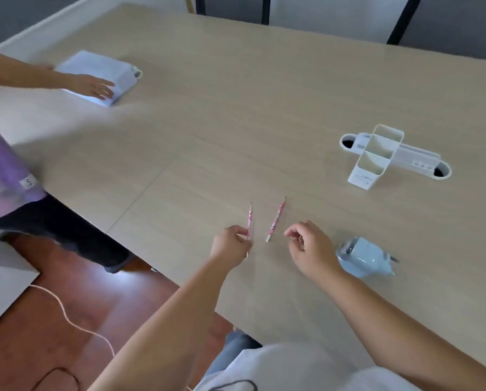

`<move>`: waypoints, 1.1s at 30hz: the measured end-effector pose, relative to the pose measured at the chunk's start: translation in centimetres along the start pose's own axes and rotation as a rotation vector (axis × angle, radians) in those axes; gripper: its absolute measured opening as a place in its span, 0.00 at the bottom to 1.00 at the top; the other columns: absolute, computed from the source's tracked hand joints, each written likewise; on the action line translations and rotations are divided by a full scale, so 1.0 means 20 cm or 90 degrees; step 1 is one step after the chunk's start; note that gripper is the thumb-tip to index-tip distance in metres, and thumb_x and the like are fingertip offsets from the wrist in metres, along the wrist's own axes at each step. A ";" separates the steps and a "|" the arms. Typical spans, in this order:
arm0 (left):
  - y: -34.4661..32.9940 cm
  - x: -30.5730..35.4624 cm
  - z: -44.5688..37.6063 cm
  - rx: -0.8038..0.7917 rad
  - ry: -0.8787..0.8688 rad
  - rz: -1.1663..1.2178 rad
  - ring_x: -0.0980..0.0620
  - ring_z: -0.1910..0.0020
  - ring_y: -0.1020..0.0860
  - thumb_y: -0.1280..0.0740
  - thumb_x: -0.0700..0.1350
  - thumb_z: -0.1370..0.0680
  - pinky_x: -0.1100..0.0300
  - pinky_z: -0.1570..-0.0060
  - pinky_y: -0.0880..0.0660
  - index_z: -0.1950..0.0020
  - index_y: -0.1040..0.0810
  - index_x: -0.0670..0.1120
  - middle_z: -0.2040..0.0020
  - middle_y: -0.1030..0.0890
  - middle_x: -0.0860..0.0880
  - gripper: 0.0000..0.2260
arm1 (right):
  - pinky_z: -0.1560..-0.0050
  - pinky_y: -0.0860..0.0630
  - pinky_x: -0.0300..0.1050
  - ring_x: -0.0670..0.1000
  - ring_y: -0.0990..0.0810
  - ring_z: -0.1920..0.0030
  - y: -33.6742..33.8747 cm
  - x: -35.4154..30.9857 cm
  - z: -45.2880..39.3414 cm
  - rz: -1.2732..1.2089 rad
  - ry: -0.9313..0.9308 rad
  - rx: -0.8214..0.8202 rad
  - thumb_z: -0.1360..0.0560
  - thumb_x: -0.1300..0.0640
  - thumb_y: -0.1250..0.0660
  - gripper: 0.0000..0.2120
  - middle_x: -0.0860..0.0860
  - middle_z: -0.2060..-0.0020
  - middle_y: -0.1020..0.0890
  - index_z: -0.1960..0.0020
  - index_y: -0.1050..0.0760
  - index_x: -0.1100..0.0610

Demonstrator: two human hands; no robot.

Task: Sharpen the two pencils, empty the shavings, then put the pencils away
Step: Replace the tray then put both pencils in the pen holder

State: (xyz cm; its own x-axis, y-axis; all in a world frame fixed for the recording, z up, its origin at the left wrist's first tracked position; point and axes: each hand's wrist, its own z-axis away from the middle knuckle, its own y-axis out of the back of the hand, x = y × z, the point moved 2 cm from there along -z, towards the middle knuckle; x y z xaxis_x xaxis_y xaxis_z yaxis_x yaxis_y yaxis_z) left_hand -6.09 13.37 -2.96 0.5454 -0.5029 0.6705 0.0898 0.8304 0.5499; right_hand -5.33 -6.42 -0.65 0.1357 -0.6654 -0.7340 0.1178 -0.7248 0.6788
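Two pink patterned pencils lie on the wooden table (264, 122), tips pointing away from me. My left hand (230, 245) pinches the lower part of the left pencil (249, 220). The right pencil (276, 218) lies free, its eraser end close to my right hand (310, 249), which hovers with curled fingers and holds nothing. A pale blue pencil sharpener (363, 256) lies on its side just right of my right hand. A white pencil holder (377, 158) with two compartments stands further back on the right.
The holder rests across a white cable tray (422, 159) set into the table. Another person stands at the left, a hand (95, 86) on a white box (100, 71). A cord (67, 314) runs over the red floor beside the table's near edge.
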 end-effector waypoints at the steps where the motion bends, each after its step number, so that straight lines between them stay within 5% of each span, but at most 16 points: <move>1: 0.02 -0.03 0.00 -0.004 0.006 -0.002 0.52 0.68 0.20 0.33 0.45 0.26 0.62 0.68 0.26 0.50 0.21 0.51 0.67 0.17 0.50 0.06 | 0.54 0.28 0.44 0.51 0.26 0.60 -0.05 0.00 -0.03 -0.004 -0.043 -0.032 0.29 0.65 0.39 0.08 0.51 0.58 0.23 0.54 0.23 0.57; 10: 0.05 0.04 -0.11 -0.083 -0.030 -0.033 0.53 0.71 0.23 0.32 0.41 0.27 0.65 0.73 0.29 0.49 0.21 0.48 0.68 0.19 0.51 0.08 | 0.60 0.31 0.43 0.54 0.24 0.59 -0.16 0.02 -0.21 -0.008 -0.297 -0.049 0.27 0.58 0.36 0.03 0.50 0.63 0.22 0.59 0.25 0.55; 14: 0.03 0.12 -0.20 -0.115 -0.056 -0.065 0.54 0.71 0.23 0.33 0.41 0.28 0.66 0.73 0.29 0.49 0.21 0.49 0.67 0.19 0.50 0.09 | 0.65 0.34 0.43 0.55 0.25 0.61 -0.19 0.03 -0.32 -0.012 -0.384 -0.039 0.29 0.51 0.32 0.12 0.50 0.69 0.25 0.67 0.30 0.53; 18: 0.03 0.14 -0.28 -0.121 -0.062 -0.072 0.53 0.71 0.23 0.32 0.41 0.28 0.64 0.70 0.28 0.50 0.21 0.50 0.70 0.20 0.51 0.08 | 0.62 0.29 0.43 0.58 0.19 0.55 -0.23 0.05 -0.40 0.036 -0.444 -0.046 0.30 0.54 0.32 0.08 0.58 0.59 0.17 0.59 0.22 0.60; 24: 0.02 0.14 -0.36 -0.146 -0.070 -0.068 0.52 0.69 0.22 0.32 0.40 0.28 0.62 0.68 0.25 0.51 0.20 0.50 0.68 0.19 0.50 0.08 | 0.67 0.27 0.43 0.57 0.20 0.64 -0.22 0.06 -0.43 0.003 -0.520 -0.029 0.37 0.52 0.30 0.12 0.56 0.65 0.19 0.62 0.23 0.61; 28: -0.01 0.28 -0.44 -0.148 -0.078 -0.016 0.50 0.68 0.20 0.32 0.41 0.29 0.60 0.65 0.25 0.55 0.20 0.51 0.67 0.18 0.51 0.06 | 0.67 0.25 0.43 0.54 0.21 0.71 -0.07 0.05 -0.49 -0.111 -0.493 0.056 0.38 0.53 0.31 0.12 0.54 0.75 0.20 0.66 0.19 0.63; 33: -0.13 0.65 -0.52 -0.167 -0.166 0.013 0.47 0.61 0.16 0.30 0.45 0.32 0.53 0.62 0.21 0.62 0.23 0.52 0.64 0.15 0.49 0.03 | 0.57 0.18 0.51 0.57 0.16 0.65 0.32 0.11 -0.60 -0.199 -0.428 0.243 0.36 0.57 0.31 0.10 0.55 0.68 0.18 0.54 0.22 0.57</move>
State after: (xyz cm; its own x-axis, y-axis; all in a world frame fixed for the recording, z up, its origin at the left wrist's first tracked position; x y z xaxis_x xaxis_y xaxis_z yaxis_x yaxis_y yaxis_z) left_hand 9.48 7.22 -0.86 0.3223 -0.5015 0.8029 0.3103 0.8573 0.4109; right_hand 7.46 -10.33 2.31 -0.4781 -0.3008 -0.8252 -0.3052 -0.8241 0.4772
